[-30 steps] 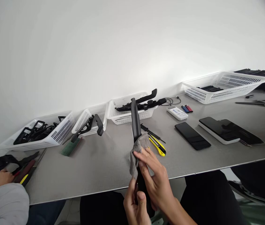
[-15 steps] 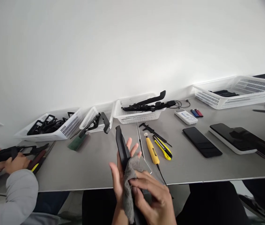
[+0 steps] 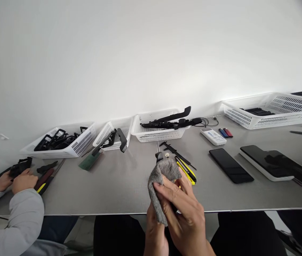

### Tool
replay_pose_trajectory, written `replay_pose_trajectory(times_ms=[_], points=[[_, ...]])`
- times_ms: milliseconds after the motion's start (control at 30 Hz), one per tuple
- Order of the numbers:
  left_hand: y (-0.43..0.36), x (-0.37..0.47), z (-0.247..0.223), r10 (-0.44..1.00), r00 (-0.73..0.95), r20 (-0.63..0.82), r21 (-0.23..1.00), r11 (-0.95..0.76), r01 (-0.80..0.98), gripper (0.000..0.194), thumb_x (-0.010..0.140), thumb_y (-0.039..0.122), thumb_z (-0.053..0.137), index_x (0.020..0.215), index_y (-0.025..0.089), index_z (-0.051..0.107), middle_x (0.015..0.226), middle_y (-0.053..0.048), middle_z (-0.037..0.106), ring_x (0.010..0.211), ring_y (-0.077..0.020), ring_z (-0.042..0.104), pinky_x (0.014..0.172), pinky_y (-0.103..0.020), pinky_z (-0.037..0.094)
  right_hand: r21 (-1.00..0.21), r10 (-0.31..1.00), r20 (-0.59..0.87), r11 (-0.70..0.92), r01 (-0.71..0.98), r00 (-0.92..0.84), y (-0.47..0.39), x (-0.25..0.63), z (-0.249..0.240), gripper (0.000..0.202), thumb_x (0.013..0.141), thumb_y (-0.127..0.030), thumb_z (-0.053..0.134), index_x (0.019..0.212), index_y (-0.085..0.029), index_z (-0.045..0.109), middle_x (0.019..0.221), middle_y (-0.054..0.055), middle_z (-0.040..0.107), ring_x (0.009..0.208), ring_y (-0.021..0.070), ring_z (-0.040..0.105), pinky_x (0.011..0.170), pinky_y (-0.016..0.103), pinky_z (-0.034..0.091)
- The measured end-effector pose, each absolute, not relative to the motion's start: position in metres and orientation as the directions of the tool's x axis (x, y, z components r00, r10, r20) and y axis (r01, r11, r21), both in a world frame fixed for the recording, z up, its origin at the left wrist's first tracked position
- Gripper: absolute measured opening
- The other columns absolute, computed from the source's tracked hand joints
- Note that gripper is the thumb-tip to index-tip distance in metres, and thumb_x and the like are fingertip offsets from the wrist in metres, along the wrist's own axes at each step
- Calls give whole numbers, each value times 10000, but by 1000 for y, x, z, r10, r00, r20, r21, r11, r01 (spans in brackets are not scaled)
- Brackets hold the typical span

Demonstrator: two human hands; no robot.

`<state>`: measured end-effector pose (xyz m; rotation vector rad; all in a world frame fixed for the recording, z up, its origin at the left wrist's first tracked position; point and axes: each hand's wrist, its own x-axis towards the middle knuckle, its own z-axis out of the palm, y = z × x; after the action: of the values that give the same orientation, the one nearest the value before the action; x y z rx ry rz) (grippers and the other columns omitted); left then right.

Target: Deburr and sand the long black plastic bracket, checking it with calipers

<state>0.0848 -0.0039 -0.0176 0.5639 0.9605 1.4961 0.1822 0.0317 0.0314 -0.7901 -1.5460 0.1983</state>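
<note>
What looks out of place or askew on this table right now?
One small white basket is tipped on its side, with a black part hanging out onto the table. The neighbouring baskets sit flat. Nothing looks spilled or broken.

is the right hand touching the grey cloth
Touching: the head view shows the right hand with its fingers pressed onto the grey cloth, no gap.

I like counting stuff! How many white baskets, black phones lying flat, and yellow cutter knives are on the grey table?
White plastic mesh baskets: 4
Flat black phones with dark screens: 2
Yellow and black utility knives: 1 in view; the grey cloth may hide another
Total: 7
</note>
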Motion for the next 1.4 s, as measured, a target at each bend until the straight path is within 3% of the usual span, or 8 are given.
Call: replay_pose_trajectory(times_ms=[167,300,433,667,933,1100,1300,1400], points=[[-8,91,-4,990,-134,-43,899,-21,-437,554,885,535,818,1356,246,778,1467,-143,708,1536,-430,463,1284,-537,376,-706,686,704,649,282,185,49,195,56,332,1015,-169,670,1271,-330,808,1248,47,825,1105,295,814,964,491,657],[-2,83,7,996,-85,-33,874,-12,-486,538,941,585,740,1328,214,768,1244,-172,807,1330,-437,671,1159,-565,517,-935,896,353,347,74,270,91,211,55,239,945,-410,754,1027,-220,873,1056,107,857,938,309,826,768,420,672],[17,66,7,972,-236,-12,847,-115,-518,460,970,558,714,1299,238,739,1121,-137,835,1257,-372,724,1054,-514,582,-952,986,166,168,-256,33,117,218,29,340,868,-511,813,966,-189,861,971,90,849,855,236,779,791,369,627],[75,42,0,846,-515,-137,778,-230,-585,234,888,432,802,988,223,773,973,-52,835,1120,-254,773,996,-369,569,-921,933,14,-128,-367,-359,58,182,-6,334,903,-516,789,988,-196,828,897,46,780,812,187,694,760,298,554],[67,77,-7,847,-531,-23,879,-236,-415,598,982,699,610,1370,251,687,1385,-131,732,1258,-281,701,1025,-403,584,-972,995,88,76,-224,-43,34,166,-5,300,947,-482,769,893,-187,757,843,40,733,771,186,662,707,270,531],[38,97,-16,975,-205,-81,818,-52,-572,778,962,770,567,1584,302,549,1556,-143,635,1504,-344,521,1245,-493,414,-962,969,224,237,-136,102,42,172,6,205,983,-400,746,909,-212,781,951,68,788,894,225,738,819,307,574],[42,83,-5,983,-70,-168,675,63,-735,626,995,660,615,1482,270,663,1612,-119,588,1582,-334,416,1309,-523,311,-955,955,283,289,60,-90,43,182,16,138,986,-260,639,934,-222,760,927,36,761,855,192,706,801,283,526],[48,76,0,980,-74,-183,653,65,-755,586,992,621,654,1424,228,703,1539,-141,649,1538,-328,484,1302,-493,332,-961,961,215,240,136,-172,46,193,17,118,910,-178,599,876,-208,708,837,7,712,773,168,641,730,260,472]])
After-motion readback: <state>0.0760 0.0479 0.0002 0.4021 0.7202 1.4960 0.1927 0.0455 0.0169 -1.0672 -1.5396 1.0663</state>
